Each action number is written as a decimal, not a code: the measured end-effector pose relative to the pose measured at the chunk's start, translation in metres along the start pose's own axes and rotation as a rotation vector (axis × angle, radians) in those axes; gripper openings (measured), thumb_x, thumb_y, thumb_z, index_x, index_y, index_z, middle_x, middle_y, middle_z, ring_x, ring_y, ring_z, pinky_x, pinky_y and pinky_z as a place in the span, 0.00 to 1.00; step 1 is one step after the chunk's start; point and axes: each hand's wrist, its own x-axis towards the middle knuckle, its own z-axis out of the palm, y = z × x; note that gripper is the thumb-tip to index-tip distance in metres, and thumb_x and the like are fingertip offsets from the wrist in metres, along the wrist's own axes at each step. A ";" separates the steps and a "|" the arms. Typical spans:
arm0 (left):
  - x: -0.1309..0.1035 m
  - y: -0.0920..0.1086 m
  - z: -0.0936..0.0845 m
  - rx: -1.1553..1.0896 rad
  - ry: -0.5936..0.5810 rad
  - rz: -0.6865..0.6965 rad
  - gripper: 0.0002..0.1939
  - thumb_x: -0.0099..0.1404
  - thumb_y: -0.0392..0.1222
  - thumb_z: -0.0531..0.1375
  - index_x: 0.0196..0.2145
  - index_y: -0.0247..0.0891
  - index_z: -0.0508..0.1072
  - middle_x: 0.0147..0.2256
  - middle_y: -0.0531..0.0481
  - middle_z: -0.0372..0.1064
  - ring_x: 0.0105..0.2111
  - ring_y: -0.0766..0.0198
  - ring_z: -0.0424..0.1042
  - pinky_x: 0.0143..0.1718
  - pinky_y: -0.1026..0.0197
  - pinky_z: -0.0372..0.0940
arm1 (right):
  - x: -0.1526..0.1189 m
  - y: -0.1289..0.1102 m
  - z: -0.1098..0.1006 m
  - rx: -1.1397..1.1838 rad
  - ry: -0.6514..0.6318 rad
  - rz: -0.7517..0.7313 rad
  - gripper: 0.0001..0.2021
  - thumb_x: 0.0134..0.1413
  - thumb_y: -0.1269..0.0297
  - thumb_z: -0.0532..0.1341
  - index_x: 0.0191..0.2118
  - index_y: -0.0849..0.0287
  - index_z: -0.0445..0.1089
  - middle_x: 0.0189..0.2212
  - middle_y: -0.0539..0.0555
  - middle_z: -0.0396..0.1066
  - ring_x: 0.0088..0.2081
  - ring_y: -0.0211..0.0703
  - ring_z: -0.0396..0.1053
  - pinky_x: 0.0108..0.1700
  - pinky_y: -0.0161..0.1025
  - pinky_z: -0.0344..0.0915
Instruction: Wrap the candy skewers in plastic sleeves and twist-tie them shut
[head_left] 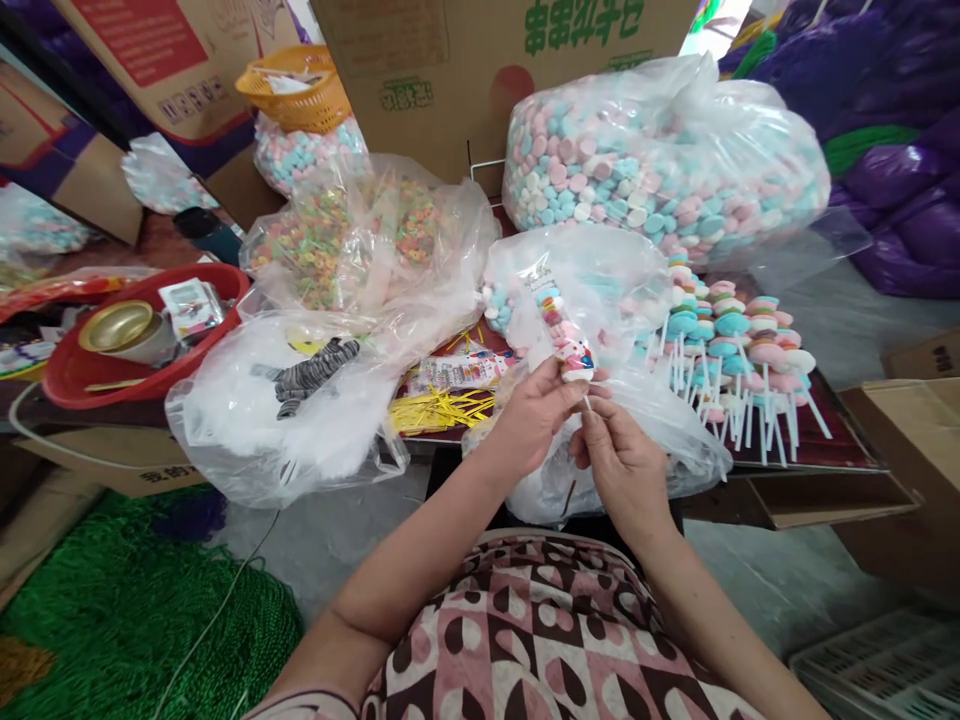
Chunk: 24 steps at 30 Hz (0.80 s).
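My left hand [534,405] is closed round the lower part of a candy skewer in a printed clear wrapper [556,322], which tilts up and away from me. Just below it, my right hand [619,455] pinches the skewer's white stick. Beneath both hands lies a clear plastic bag [652,410]. Unwrapped marshmallow skewers [731,325] are piled to the right, their white sticks toward me. To the left are yellow twist ties [442,410] and flat printed wrappers [469,370].
A big bag of marshmallows [600,170] stands behind, with a bag of gummy rings [352,240] left of it. Farther left sit a red basin [56,370] and an orange basket [300,95]. A striped grey bundle [319,372] rests on white plastic. Cardboard boxes [465,60] rise at the back.
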 end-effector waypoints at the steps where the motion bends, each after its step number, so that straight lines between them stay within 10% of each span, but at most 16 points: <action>1: 0.002 -0.002 -0.002 -0.010 0.029 -0.005 0.11 0.56 0.40 0.67 0.38 0.38 0.73 0.35 0.50 0.76 0.34 0.64 0.76 0.41 0.61 0.65 | 0.001 -0.001 -0.003 -0.081 -0.023 -0.049 0.17 0.66 0.53 0.53 0.48 0.57 0.73 0.23 0.51 0.73 0.22 0.42 0.69 0.27 0.39 0.65; 10: 0.004 -0.007 -0.004 0.068 0.123 -0.004 0.11 0.55 0.40 0.66 0.35 0.37 0.70 0.33 0.53 0.73 0.30 0.68 0.73 0.35 0.63 0.66 | 0.038 -0.016 -0.031 -0.416 0.155 -0.447 0.10 0.64 0.65 0.56 0.45 0.56 0.75 0.40 0.57 0.79 0.39 0.45 0.77 0.42 0.40 0.71; 24: 0.004 -0.011 0.002 0.395 0.126 0.066 0.07 0.58 0.42 0.60 0.34 0.40 0.66 0.25 0.58 0.65 0.24 0.70 0.66 0.30 0.65 0.64 | 0.055 -0.007 -0.038 -0.692 0.134 -0.758 0.07 0.62 0.69 0.57 0.36 0.57 0.73 0.30 0.52 0.79 0.32 0.43 0.76 0.35 0.37 0.69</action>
